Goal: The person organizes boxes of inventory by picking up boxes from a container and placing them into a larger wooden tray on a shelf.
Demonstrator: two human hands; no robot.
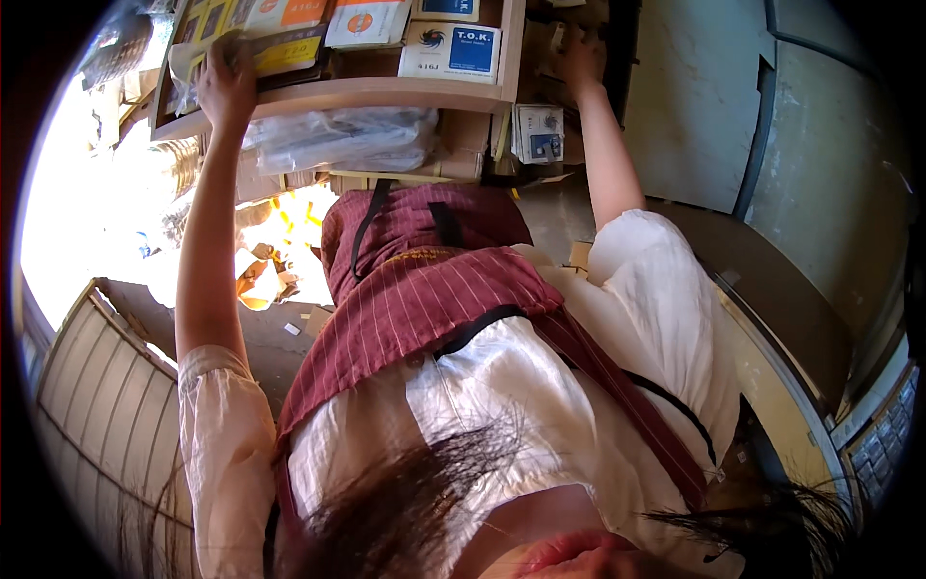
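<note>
A wooden tray point(386, 93) of small cardboard boxes lies in front of me. At its left end my left hand point(229, 79) reaches over the rim with curled fingers, closed on a yellow and dark box point(287, 53) with clear plastic point(183, 72) beside it. White boxes with orange point(367, 23) and blue point(449, 52) patches fill the rest of the front row. Beyond the tray's right side, my right hand point(583, 60) is in a shadowed space. Its fingers are bent by a small pale object point(551, 46), whose kind is too dim to tell.
Under the tray sits a clear plastic bundle point(342, 137). Small white boxes point(538, 133) are stacked right of it. Grey metal panels point(690, 106) stand on the right. A curved slatted panel point(106, 405) is at the lower left, with bright sunlit scraps point(275, 256) on the floor nearby.
</note>
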